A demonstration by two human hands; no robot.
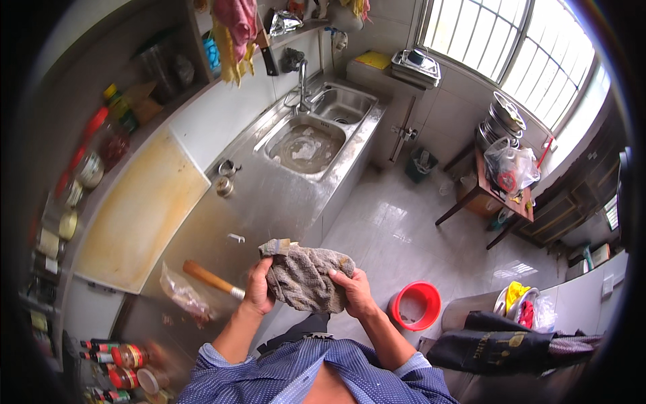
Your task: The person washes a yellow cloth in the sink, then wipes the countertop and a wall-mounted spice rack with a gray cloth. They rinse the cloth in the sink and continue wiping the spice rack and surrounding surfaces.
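A crumpled grey-brown cloth point(310, 278) is stretched between my two hands, near the edge of the stainless steel counter point(272, 207). My left hand point(261, 287) grips its left end, where a striped, paler border shows. On the right side, my right hand point(355, 292) pinches the cloth with the thumb on top. To the left, a wooden handle point(208, 276) lies on the counter beside a clear plastic bag point(182, 290). A small white piece point(236, 238) lies farther up. Cloudy water with foam fills the nearer sink basin point(308, 146), below the faucet point(303, 86).
Sauce jars point(128, 356) stand at the lower left, and more jars point(91, 166) line the shelf. A red bucket point(415, 306) sits on the floor to my right. A wooden table point(482, 177) holds bags and stacked pots. A knife point(267, 53) hangs above the counter.
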